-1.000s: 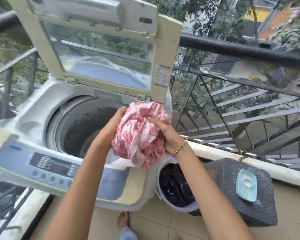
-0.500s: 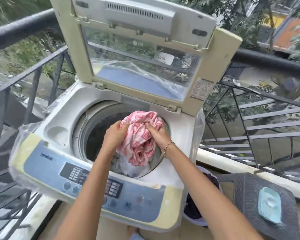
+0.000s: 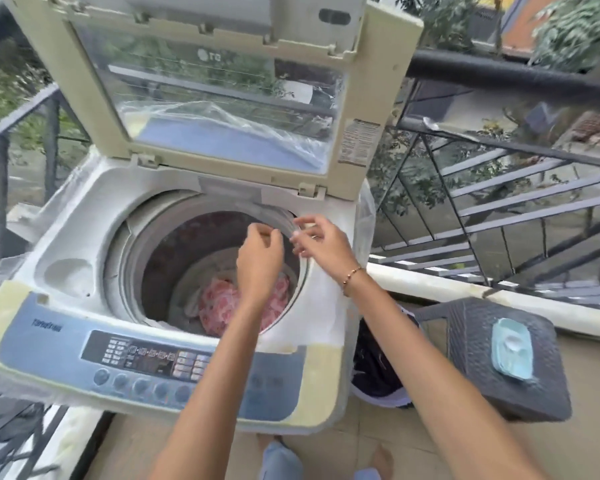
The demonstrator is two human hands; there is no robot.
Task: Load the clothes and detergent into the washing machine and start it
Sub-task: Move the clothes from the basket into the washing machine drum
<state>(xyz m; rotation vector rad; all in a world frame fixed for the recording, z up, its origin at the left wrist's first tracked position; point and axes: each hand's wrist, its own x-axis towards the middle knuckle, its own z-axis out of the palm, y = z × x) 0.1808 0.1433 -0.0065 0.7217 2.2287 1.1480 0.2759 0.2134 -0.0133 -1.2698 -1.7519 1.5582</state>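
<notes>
Both hands hover empty over the drum mouth of the washing machine [image 3: 84,216]: the left hand [image 3: 258,258] loosely curled, thumb and fingers nearly meeting on nothing, the right hand [image 3: 321,242] with fingers spread and slack, a beaded bracelet [image 3: 352,275] at its wrist. Neither grip holds any cloth. Half a second ago both were still clutching the pink-and-white garment [image 3: 219,306] at the rim; it now lies at the bottom of the drum, on pale cloth, partly hidden by the left forearm.

An LG logo shows reversed through the window of the raised lid [image 3: 219,57], and a printed sticker [image 3: 359,142] on the lid's frame is too small to read. Blue lettering on the control panel [image 3: 146,358] is blurred.

Right of the machine, a basket [image 3: 378,372] with dark clothes stands on the floor, just beside a dark woven stool [image 3: 471,341] carrying a pale blue dish [image 3: 511,348]. Balcony railing [image 3: 499,174] runs behind.
</notes>
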